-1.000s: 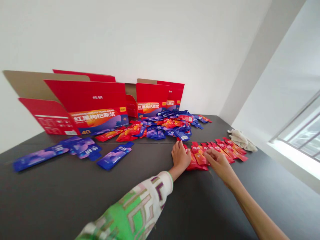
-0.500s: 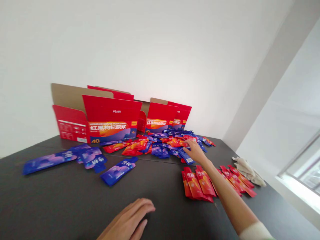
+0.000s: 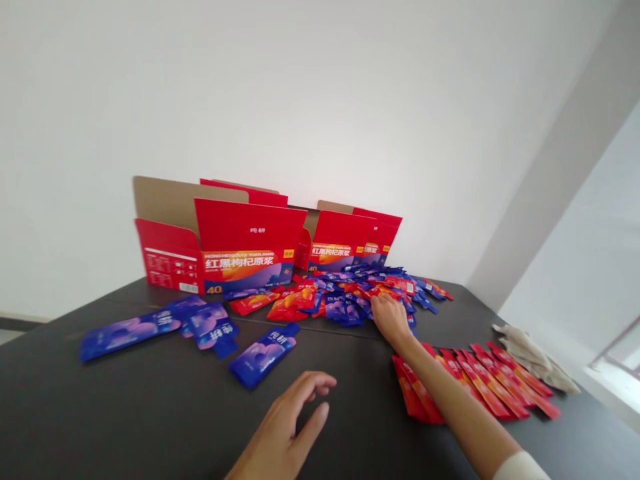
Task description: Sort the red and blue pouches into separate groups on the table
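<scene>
I see the dark table (image 3: 160, 413) stretching across my feed, with red cartons (image 3: 250, 227), flaps raised, standing along its far side. In front of them lies a heap of mixed red and blue sachets (image 3: 345, 305). Nearer, to the right, red sachets (image 3: 493, 383) overlap in a row, partly hidden from me by the right forearm (image 3: 453, 400), with a crumpled cloth (image 3: 537, 360) just beside the right end. The right hand (image 3: 391, 320) is at the heap's near edge; I cannot tell whether its hidden fingertips pinch anything. The left hand (image 3: 283, 423) has thumb and fingers spread, near a single blue sachet (image 3: 264, 355).
</scene>
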Motion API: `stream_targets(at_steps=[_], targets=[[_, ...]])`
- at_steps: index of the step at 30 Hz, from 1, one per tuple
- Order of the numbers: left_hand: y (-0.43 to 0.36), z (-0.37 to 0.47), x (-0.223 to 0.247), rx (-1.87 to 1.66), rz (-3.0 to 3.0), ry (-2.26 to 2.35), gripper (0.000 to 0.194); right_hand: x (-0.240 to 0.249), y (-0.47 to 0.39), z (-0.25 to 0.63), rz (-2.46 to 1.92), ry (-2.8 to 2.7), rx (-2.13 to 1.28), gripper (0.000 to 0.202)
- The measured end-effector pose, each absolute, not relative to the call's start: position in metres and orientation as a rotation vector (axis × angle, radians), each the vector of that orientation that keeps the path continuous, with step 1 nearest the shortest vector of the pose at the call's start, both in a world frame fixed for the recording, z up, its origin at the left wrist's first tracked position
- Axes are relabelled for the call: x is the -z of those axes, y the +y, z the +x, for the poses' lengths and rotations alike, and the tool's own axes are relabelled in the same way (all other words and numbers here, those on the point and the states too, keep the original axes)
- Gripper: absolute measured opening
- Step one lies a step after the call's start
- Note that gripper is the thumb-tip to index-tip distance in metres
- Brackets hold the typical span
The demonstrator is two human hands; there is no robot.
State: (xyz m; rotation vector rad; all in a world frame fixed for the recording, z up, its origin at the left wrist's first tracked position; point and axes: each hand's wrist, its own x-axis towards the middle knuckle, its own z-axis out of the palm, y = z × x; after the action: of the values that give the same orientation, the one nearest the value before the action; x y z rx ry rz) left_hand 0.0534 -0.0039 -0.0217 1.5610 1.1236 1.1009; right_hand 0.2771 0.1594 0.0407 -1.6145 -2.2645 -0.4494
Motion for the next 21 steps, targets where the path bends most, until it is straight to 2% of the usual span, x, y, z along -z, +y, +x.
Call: stream_targets(at_steps=[3, 5, 7, 9, 12, 14, 16, 19, 21], targets=[[0.010, 0.067, 0.003, -0.949, 0.997, 0.897, 0.054, -0.038, 0.114, 0.274, -1.414, -2.241, 0.595, 0.026], [0.017, 0.077, -0.008, -0.833, 0.715, 0.700, 0.062, -0.033, 0.069, 0.267, -1.150, -2.255, 0.669, 0.023], [0.019, 0.088, -0.014, -0.804, 0.571, 0.578, 0.057, -0.024, 0.024, 0.256, -0.900, -2.289, 0.668, 0.018], [0.015, 0.096, -0.014, -0.870, 0.498, 0.575, 0.045, -0.018, -0.010, 0.247, -0.716, -2.309, 0.605, 0.015], [0.008, 0.103, -0.007, -0.999, 0.468, 0.650, 0.033, -0.023, -0.021, 0.245, -0.591, -2.479, 0.329, 0.015], [0.007, 0.103, 0.000, -1.010, 0.482, 0.651, 0.029, -0.038, 0.005, 0.254, -0.682, -2.542, 0.100, 0.025], [0.010, 0.103, 0.005, -0.965, 0.472, 0.637, 0.026, -0.056, 0.052, 0.269, -0.986, -2.411, 0.006, 0.029], [0.016, 0.102, 0.008, -0.890, 0.463, 0.628, 0.029, -0.072, 0.139, 0.297, -1.689, -2.166, 0.139, 0.034], [0.019, 0.103, 0.008, -0.864, 0.480, 0.634, 0.033, -0.069, 0.188, 0.315, -1.870, -2.122, 0.121, 0.036]])
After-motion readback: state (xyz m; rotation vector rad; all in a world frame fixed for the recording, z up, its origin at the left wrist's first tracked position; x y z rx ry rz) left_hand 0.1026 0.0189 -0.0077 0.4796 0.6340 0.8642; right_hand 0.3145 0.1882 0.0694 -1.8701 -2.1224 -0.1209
